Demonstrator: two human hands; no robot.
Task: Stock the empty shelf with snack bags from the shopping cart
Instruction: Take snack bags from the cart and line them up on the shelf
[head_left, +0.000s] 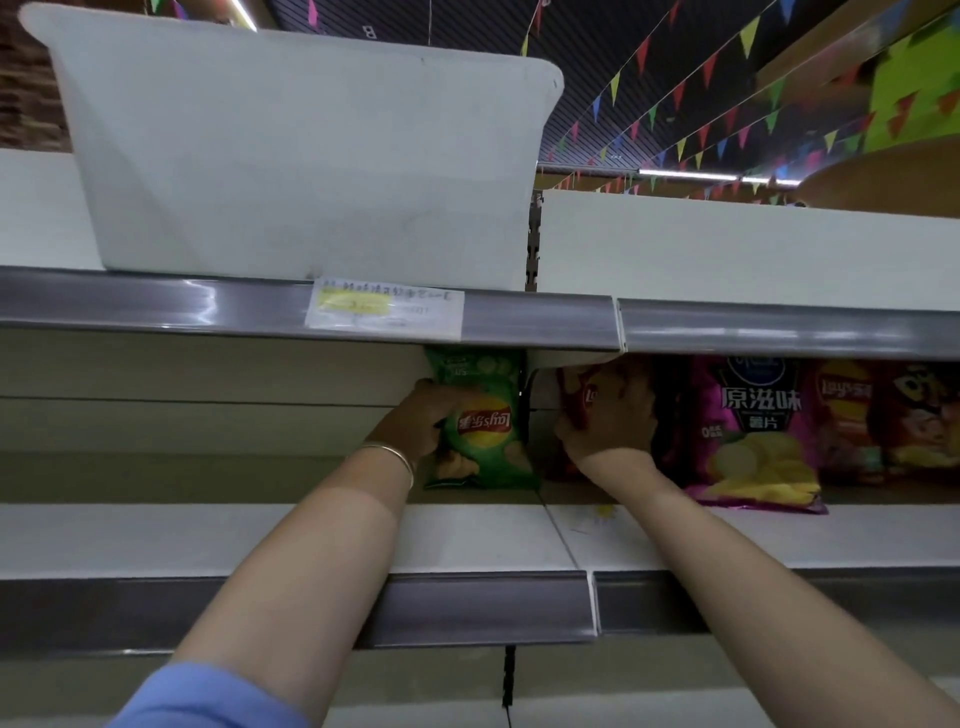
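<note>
A green chip bag (480, 431) stands upright on the white shelf (467, 535), near its right end. My left hand (415, 421) grips the bag's left edge. Just right of the shelf divider, my right hand (608, 421) holds a red chip bag (574, 395), which stands mostly hidden behind the hand. A purple chip bag (753, 436) stands on the adjoining shelf right of my right hand, with red and orange bags (883, 415) beyond it. The cart is out of view.
A grey price rail (311, 306) with a paper label (384, 309) runs overhead, bearing a large white plastic bin (291, 156). The shelf stretch left of the green bag (182, 535) holds nothing. Coloured pennants hang from the ceiling at the upper right.
</note>
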